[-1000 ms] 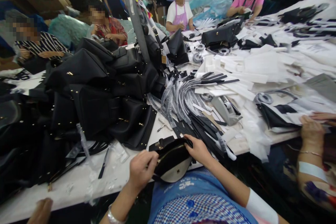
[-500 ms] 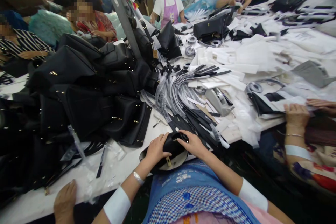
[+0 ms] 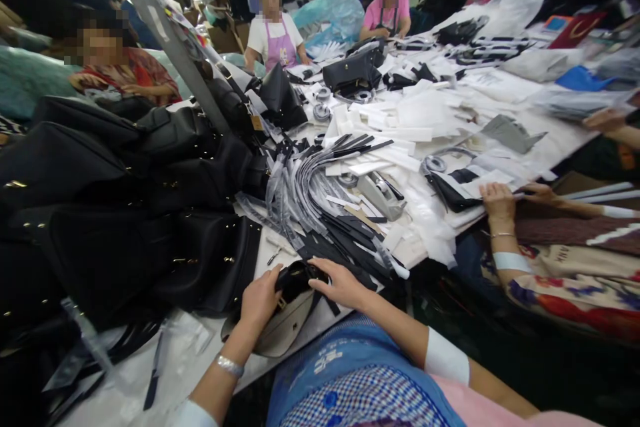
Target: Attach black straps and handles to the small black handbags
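My left hand (image 3: 260,299) and my right hand (image 3: 341,284) both grip a small black bag flap piece (image 3: 296,278) with a pale grey lining (image 3: 283,331) and a gold clasp, at the near edge of the white table (image 3: 195,353). The left hand's fingers curl over the left end of the piece. On the right end my right hand presses down with fingers together. A fan of black straps in clear sleeves (image 3: 320,203) lies just beyond my hands.
A big heap of black handbags (image 3: 125,213) fills the table's left. White foam and paper pieces (image 3: 425,120), tape rolls and a tape dispenser (image 3: 383,195) cover the middle. A co-worker's hands (image 3: 500,203) rest on the right edge. Other people sit across.
The view has swung right and up. My hands have turned the black piece so more of its grey lining faces me, and they stay gripping it. The hand at the lower left edge is gone from view.
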The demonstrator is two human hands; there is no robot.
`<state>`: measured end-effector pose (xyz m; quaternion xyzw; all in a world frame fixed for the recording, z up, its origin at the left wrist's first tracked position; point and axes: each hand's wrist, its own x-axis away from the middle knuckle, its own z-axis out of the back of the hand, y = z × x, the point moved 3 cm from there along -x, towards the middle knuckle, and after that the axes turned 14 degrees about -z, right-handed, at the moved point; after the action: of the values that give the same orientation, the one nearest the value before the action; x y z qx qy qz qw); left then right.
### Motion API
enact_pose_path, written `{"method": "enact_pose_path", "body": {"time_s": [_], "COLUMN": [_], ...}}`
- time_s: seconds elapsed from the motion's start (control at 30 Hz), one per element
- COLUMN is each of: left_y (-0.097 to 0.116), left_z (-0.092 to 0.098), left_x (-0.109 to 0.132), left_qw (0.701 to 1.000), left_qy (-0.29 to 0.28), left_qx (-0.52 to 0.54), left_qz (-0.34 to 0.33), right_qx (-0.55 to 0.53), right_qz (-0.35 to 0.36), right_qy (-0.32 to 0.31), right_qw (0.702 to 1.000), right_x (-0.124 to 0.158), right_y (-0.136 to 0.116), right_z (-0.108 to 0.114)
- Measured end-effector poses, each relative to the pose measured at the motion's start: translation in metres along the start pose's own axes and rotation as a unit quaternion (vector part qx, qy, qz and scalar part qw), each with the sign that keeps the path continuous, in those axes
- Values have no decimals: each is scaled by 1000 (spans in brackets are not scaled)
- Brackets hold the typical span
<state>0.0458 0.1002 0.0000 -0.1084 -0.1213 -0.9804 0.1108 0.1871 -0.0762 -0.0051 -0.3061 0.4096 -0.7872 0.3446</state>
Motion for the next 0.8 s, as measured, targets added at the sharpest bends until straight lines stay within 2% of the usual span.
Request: {"method": "enact_pose_path", "body": {"time_s": [0.13, 0.27, 0.4, 0.53, 0.67, 0.73, 0.8], "left_y": [-9, -4, 0, 8, 36, 53, 70], "left_z": [-11, -9, 0, 18, 42, 49, 50], "left_x": [-5, -2, 7, 14, 6, -7, -27], "left_qw": [998, 990, 985, 969, 922, 879, 811], "left_qy": [27, 75, 120, 192, 284, 283, 245], "left_qx": [51, 106, 122, 153, 264, 383, 528], "left_qz": [-15, -53, -35, 1, 6, 22, 55], "right_qx": [62, 104, 125, 113, 71, 35, 2], "right_qz": [-84, -145, -211, -234, -223, -208, -192], "right_qy": [104, 185, 207, 197, 190, 177, 153], "right_qw": [989, 966, 947, 945, 954, 961, 969], "right_x": [-36, -76, -102, -114, -114, -105, -87], "right_y": [28, 60, 84, 92, 83, 72, 56], "right_z": [27, 61, 80, 91, 103, 103, 97]}}
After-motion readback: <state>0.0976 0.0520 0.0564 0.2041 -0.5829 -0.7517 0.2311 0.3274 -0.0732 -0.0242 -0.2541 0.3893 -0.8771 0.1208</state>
